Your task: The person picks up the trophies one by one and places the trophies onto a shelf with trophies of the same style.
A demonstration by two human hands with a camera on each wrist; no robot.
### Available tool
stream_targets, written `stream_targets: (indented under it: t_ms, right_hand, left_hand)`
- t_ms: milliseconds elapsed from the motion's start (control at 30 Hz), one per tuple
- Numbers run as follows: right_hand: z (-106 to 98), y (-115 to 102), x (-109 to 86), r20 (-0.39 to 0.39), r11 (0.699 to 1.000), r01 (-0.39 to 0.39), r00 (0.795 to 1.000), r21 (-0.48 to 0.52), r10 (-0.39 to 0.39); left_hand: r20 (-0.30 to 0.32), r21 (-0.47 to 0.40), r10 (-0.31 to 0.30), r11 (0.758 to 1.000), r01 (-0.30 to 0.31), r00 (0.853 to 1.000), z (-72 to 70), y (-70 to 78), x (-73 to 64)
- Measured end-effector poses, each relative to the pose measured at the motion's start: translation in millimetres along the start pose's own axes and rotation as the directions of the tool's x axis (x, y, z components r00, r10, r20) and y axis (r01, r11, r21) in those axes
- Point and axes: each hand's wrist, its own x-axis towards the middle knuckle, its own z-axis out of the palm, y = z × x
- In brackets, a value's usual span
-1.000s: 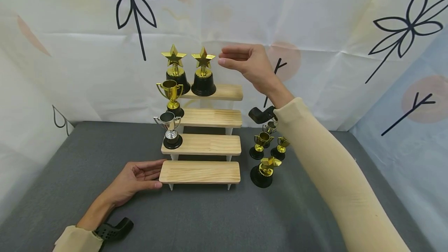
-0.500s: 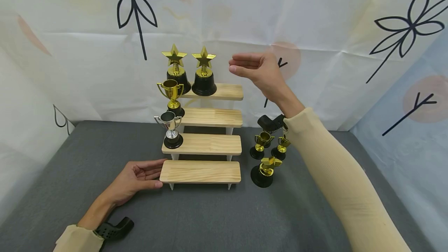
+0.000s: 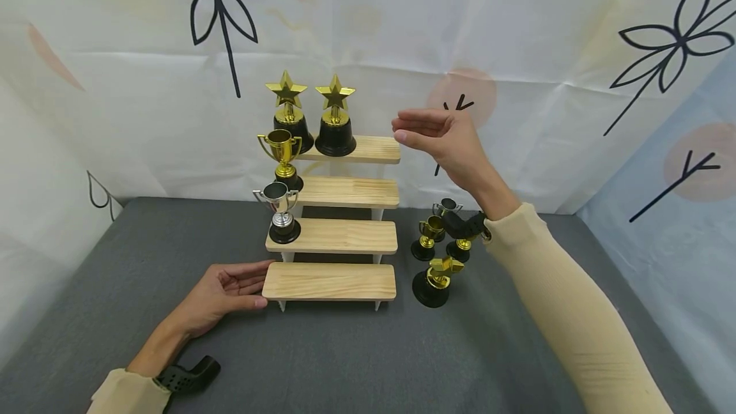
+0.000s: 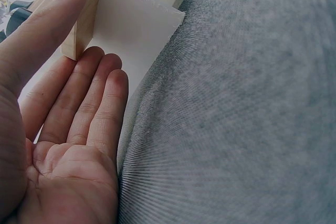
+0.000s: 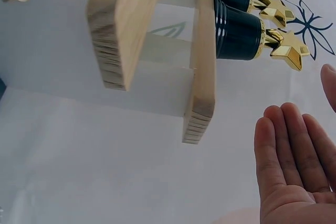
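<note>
My left hand lies at the left end of the lowest step of a wooden tiered stand, its fingers extended at the board's end in the left wrist view. My right hand is raised in the air right of the top step, holding nothing, fingers straight. Two gold star trophies with black bases stand side by side on the top step. Below them, at the left ends of the steps, are a gold cup trophy and a silver cup trophy. The right wrist view shows the star trophies beyond my fingers.
On the grey table right of the stand are gold cup trophies, a silver cup trophy and a gold star trophy, partly behind my right wrist strap. A white patterned backdrop hangs behind.
My right hand has moved right and down, away from the star trophy on the top step. My left hand stays at the lowest step, and the trophies stand where they were.
</note>
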Motion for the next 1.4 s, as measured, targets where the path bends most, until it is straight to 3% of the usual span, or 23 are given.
stream_targets:
  t_ms: [200, 433, 767, 1400]
  right_hand:
    - [-4.7, 7.3, -15.9, 0.006, 0.999, 0.011, 1.0, -0.053, -0.011]
    - [-9.1, 13.1, -36.6, 0.009, 0.999, -0.001, 1.0, -0.038, 0.002]
    - [-11.6, 19.2, -65.2, 0.043, 0.992, -0.001, 0.999, -0.124, 0.006]
    - [-21.0, 44.6, -110.7, -0.008, 0.998, -0.034, 0.999, -0.045, 0.033]
  left_hand:
    - [0.001, -0.001, 0.004, 1.0, -0.004, 1.0, -0.1, 0.5, 0.4]
    - [-0.003, 0.004, -0.001, 1.0, 0.001, 1.0, -0.2, 0.4, 0.2]
    - [-0.005, 0.006, -0.001, 1.0, 0.001, 1.0, -1.0, 0.1, -0.4]
    - [-0.006, 0.006, -0.004, 1.0, 0.004, 1.0, 0.0, 1.1, -0.4]
